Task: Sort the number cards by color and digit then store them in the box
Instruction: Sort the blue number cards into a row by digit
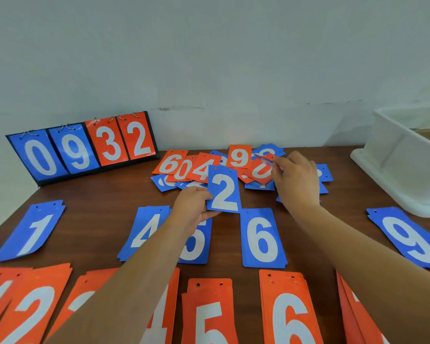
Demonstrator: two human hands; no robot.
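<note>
Here we look down on a dark brown wooden table [97, 197] pushed against a pale, bare wall [209, 58]. At ten o'clock a flip scoreboard [85, 147] leans at the wall, showing blue 0 and 9, then red 3 and 2. At three o'clock a white plastic box [395, 155] stands on the table's edge, part of it out of view.

Toward six o'clock the cards lie in two rows. The farther row is blue: a 1 stack [32, 232] at nine o'clock, then a 4 stack [144, 229], a 5 stack [196, 247], a 6 stack [261, 239], and a 9 stack [412, 239] at four o'clock. The nearer row is red: 1, 2 [32, 311], 3, 4, 5 [209, 316], 6 [291, 316], and one more stack cut off at five o'clock.

At twelve o'clock from our hands a loose pile [204, 167] of mixed red and blue cards lies overlapping. Our left hand [196, 204] pinches a blue 2 card [224, 189] by its lower left edge, thumb on the face, holding it upright just above the gap between the blue 5 and 6 stacks. Our right hand [296, 177] reaches into the pile's right side at one o'clock, fingers bent down onto the cards; we cannot tell whether it grips any of them
</note>
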